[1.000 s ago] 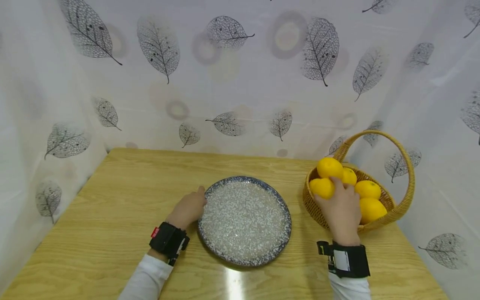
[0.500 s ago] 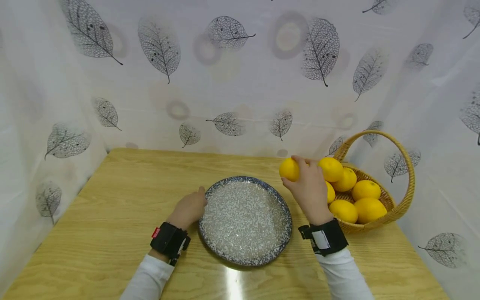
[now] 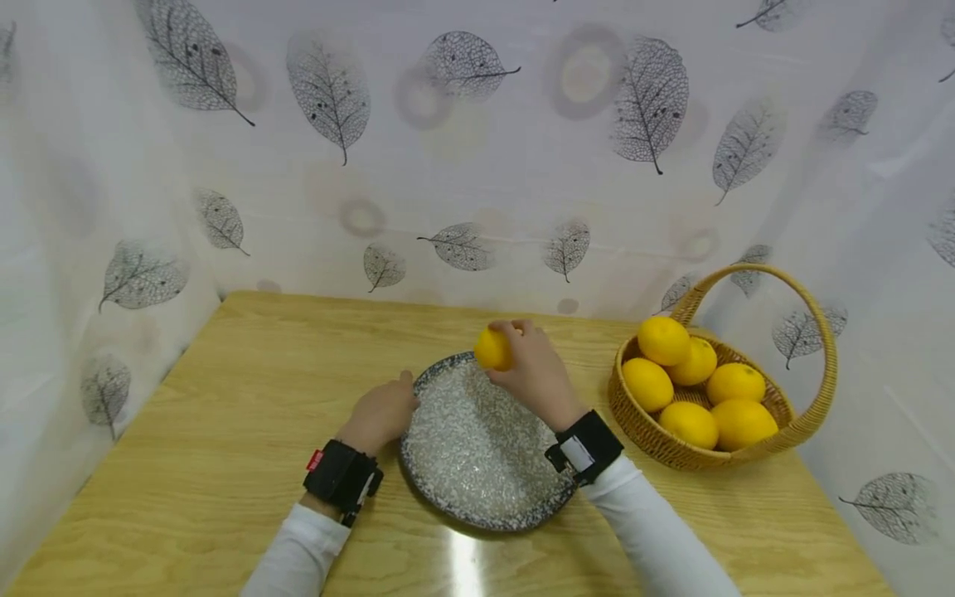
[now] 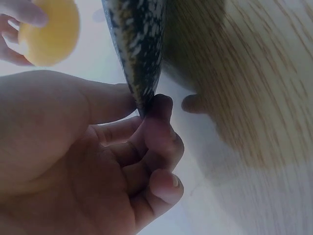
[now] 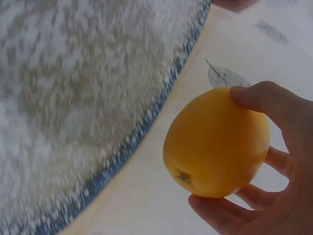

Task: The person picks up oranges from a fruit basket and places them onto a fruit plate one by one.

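Our left hand (image 3: 379, 413) pinches the plate (image 3: 466, 473), where we see nothing laid yet; our right hand (image 3: 539, 375) grips one orange (image 3: 492, 349), six other oranges (image 3: 647, 385) wait in the basket (image 3: 647, 439).

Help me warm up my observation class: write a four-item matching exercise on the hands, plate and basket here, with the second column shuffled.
Column one
1. Left hand
2. Plate
3. Wicker basket
4. Right hand

Column two
A. Contains several yellow fruits
B. Pale and speckled, with a dark rim
C. Gripping a single yellow fruit
D. Pinching the plate's edge

Pairs: 1-D, 2-B, 3-A, 4-C
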Tool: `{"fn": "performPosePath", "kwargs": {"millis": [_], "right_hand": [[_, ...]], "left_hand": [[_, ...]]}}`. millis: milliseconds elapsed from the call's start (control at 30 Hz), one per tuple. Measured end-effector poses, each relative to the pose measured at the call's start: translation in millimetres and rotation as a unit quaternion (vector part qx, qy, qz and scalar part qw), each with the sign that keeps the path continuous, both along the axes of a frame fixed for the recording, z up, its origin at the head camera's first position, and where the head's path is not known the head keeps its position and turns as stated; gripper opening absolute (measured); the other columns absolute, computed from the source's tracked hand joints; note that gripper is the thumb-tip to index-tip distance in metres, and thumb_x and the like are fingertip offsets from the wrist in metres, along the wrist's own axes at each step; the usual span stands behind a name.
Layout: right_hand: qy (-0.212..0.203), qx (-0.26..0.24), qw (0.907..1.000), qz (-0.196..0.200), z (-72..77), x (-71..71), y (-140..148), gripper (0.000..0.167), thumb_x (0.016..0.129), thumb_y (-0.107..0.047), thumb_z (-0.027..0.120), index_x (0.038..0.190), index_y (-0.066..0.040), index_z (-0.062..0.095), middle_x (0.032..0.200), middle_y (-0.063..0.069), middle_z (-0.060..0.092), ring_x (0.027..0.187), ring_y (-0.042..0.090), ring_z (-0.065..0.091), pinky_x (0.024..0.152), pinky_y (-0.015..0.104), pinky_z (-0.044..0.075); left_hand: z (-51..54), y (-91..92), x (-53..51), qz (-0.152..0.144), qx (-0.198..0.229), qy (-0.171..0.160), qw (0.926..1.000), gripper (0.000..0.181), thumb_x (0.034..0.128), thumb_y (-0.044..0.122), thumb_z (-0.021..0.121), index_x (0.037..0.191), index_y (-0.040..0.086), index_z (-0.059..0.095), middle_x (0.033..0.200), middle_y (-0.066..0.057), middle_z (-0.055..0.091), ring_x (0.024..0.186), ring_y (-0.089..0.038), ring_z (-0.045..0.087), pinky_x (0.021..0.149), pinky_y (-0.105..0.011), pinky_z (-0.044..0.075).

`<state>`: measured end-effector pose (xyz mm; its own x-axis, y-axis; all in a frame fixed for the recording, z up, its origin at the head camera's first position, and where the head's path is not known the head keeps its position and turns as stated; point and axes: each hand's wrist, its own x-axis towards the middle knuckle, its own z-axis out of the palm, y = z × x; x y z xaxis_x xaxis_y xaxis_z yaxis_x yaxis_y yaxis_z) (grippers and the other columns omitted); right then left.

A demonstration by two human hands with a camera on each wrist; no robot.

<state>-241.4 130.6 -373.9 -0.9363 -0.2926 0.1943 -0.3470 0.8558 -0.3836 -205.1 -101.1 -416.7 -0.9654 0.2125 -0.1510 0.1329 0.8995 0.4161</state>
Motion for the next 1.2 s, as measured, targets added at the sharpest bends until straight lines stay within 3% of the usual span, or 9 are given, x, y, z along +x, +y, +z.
{"fn": "performPosePath", "kwargs": {"millis": [200, 400, 767, 1200], "right_hand": [[-0.016, 0.014, 0.999, 0.04, -16.3, -1.5, -18, 0.066, 0.084, -0.022, 0.084, 0.142, -0.019, 0.054, 0.144, 0.018, 0.052, 0.123, 0.038, 0.058, 0.094, 0.053, 0.058], [-0.012, 0.037, 0.9975, 0.059, -27.3, -0.9, -24, 0.064, 0.084, -0.022, 0.084, 0.141, -0.019, 0.054, 0.144, 0.018, 0.051, 0.126, 0.038, 0.055, 0.094, 0.054, 0.058], [0.031, 0.073, 0.9938, 0.079, -28.9, 0.9, -26, 0.067, 0.084, -0.024, 0.084, 0.143, -0.018, 0.053, 0.143, 0.018, 0.052, 0.125, 0.038, 0.057, 0.098, 0.05, 0.057], [0.027, 0.087, 0.993, 0.075, -24.6, 1.6, -28, 0.073, 0.084, -0.023, 0.084, 0.148, -0.02, 0.05, 0.149, 0.017, 0.048, 0.129, 0.039, 0.055, 0.103, 0.052, 0.054]], "left_hand": [[0.6, -0.6, 1.4, 0.0, 0.016, -0.009, 0.9998, 0.056, 0.1038, 0.01, 0.052, 0.149, -0.018, 0.033, 0.126, -0.034, 0.065, 0.108, -0.041, 0.068, 0.089, -0.048, 0.058], [-1.7, 0.7, 1.4, -0.001, 0.013, -0.014, 0.9998, 0.055, 0.1039, 0.008, 0.051, 0.148, -0.019, 0.033, 0.131, -0.034, 0.063, 0.117, -0.043, 0.065, 0.097, -0.049, 0.056], [-1.4, 0.6, -2.0, 0.002, 0.018, -0.014, 0.9997, 0.056, 0.1045, 0.01, 0.051, 0.149, -0.019, 0.032, 0.131, -0.036, 0.062, 0.118, -0.044, 0.064, 0.1, -0.051, 0.054], [-0.1, -0.4, -2.4, 0.008, 0.017, -0.029, 0.9994, 0.056, 0.1047, 0.011, 0.052, 0.149, -0.018, 0.033, 0.133, -0.036, 0.061, 0.121, -0.043, 0.063, 0.103, -0.052, 0.052]]}}
